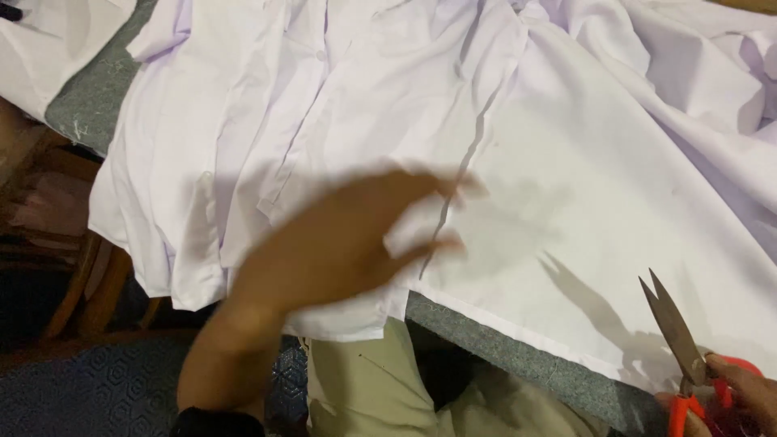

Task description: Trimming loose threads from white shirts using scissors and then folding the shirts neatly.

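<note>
Left hand (340,243) spread flat, blurred, on white shirt (566,186) draped over grey tabletop (526,356), right hand (740,396) at five o'clock clamped on orange scissors (688,356), blades slightly apart; thin, limp, slippery-looking cloth, probably best pinched at hem or placket.

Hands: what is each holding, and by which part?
The right hand holds scissors by the orange handles, blades slightly apart, pointing up. The left hand lies blurred on the white shirt; whether it grips the cloth cannot be told.
</note>
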